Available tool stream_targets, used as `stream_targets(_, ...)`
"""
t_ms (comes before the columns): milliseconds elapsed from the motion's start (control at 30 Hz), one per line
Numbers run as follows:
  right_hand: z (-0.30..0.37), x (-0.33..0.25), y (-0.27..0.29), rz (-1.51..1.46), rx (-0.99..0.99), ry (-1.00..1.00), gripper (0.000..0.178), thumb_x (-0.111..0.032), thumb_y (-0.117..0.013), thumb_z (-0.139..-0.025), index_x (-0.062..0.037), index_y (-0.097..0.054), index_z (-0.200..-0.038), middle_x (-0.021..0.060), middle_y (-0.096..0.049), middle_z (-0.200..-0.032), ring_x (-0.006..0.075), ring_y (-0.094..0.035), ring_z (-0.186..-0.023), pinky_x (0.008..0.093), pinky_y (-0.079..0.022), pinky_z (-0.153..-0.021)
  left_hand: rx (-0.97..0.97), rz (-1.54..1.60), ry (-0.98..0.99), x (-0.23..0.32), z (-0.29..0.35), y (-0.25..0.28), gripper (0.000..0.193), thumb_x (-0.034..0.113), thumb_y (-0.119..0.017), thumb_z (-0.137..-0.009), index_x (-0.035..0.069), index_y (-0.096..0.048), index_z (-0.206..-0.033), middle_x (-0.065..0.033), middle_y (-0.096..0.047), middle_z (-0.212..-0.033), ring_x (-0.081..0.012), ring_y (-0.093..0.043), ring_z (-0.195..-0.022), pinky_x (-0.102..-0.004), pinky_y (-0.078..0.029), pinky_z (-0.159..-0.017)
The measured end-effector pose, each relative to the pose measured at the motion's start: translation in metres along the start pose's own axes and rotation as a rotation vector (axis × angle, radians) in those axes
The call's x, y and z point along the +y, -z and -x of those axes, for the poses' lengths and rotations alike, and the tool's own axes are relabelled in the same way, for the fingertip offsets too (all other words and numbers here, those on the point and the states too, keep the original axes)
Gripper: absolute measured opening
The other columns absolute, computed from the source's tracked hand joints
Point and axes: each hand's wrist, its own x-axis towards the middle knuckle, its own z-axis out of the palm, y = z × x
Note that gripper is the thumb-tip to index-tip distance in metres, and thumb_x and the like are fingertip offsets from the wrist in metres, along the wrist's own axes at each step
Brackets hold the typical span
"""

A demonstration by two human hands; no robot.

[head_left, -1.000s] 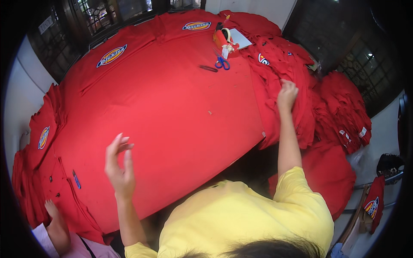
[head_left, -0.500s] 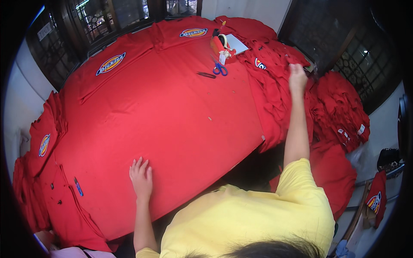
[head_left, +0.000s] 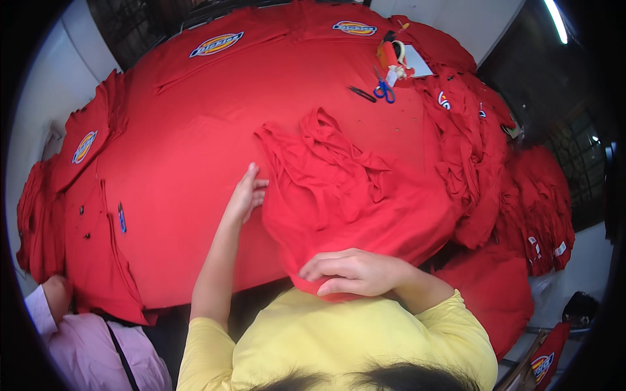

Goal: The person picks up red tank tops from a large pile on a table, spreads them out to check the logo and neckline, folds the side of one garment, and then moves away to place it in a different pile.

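Observation:
A crumpled red shirt [head_left: 365,215] lies on the red-covered table in front of me, its near edge hanging toward my body. My right hand [head_left: 355,272] is at that near edge, fingers curled over the cloth and thumb below. Beside the shirt's left side is my left hand [head_left: 246,194], its fingers apart and the tips close to the fabric. Whether those tips touch the cloth is hard to make out. Further back lie blue-handled scissors [head_left: 385,92] and small dark thread snips [head_left: 362,93].
Piled red shirts [head_left: 466,143] crowd the right side. Folded shirts with logo patches [head_left: 222,58] line the far and left edges. A tape dispenser [head_left: 394,58] stands at the back right. A blue pen [head_left: 122,218] lies left. Another person in pink [head_left: 107,345] sits lower left.
My right hand has come back from the pile at the right, and a red shirt now lies before me. My left hand has lifted and shifted toward it. The view has turned.

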Motion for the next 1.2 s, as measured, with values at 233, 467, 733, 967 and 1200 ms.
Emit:
stream_targets(233, -0.060, 0.117, 0.128, 0.149, 0.579, -0.292, 0.021, -0.014, -0.053, -0.093, 0.0019, -0.065, -0.099, 0.0096, -0.067, -0.090, 0.0172, -0.063, -0.083, 0.0288, -0.050, -0.078, 0.371, -0.783, -0.451, 0.022, -0.070, 0.024, 0.054, 0.028, -0.058, -0.089, -0.001, -0.043, -0.132, -0.0187, -0.062, -0.105, -0.0326, -0.061, -0.097, -0.0383, -0.049, -0.082)
stream_targets(467, -0.163, 0.214, 0.149, 0.918, 0.895, -0.290, 0.046, -0.042, -0.059, -0.087, 0.0013, -0.063, -0.101, 0.0197, -0.065, -0.100, 0.0342, -0.062, -0.092, 0.0418, -0.048, -0.080, 0.488, -1.003, -0.833, 0.002, -0.123, -0.029, 0.048, 0.010, -0.060, -0.081, 0.005, -0.050, -0.127, -0.0197, -0.057, -0.111, -0.0378, -0.054, -0.100, -0.0446, -0.044, -0.090)
stream_targets(733, -0.020, 0.125, 0.024, -0.157, -0.061, -0.245, 0.018, -0.023, -0.062, -0.091, -0.0080, -0.052, -0.087, -0.0053, -0.048, -0.081, 0.0060, -0.044, -0.078, 0.0246, -0.040, -0.070, -0.057, -0.511, -0.660, -0.052, 0.090, 0.032, 0.018, 0.014, -0.063, -0.085, 0.002, -0.054, -0.095, -0.0104, -0.058, -0.094, -0.0240, -0.057, -0.098, -0.0331, -0.043, -0.089)
stream_targets(967, 0.088, 0.003, 0.069, -0.776, 0.290, 0.420, 0.033, 0.000, -0.068, -0.074, -0.0022, -0.050, -0.101, 0.0073, -0.054, -0.093, 0.0164, -0.054, -0.086, 0.0319, -0.045, -0.077, -0.302, -0.070, -0.411, -0.011, 0.301, 0.069, 0.029, 0.003, -0.069, -0.079, 0.004, -0.054, -0.104, -0.0118, -0.064, -0.103, -0.0175, -0.060, -0.098, -0.0302, -0.046, -0.084)
stream_targets(1200, 0.046, -0.065, 0.019, 0.354, -0.139, 0.160, 0.040, -0.015, -0.077, -0.074, -0.0029, -0.053, -0.103, 0.0094, -0.059, -0.094, 0.0201, -0.058, -0.087, 0.0331, -0.048, -0.077, -0.174, -0.736, -0.781, 0.024, 0.301, -0.085, 0.074, 0.022, -0.078, -0.076, 0.000, -0.040, -0.135, -0.0162, -0.054, -0.128, -0.0267, -0.056, -0.113, -0.0363, -0.044, -0.094)
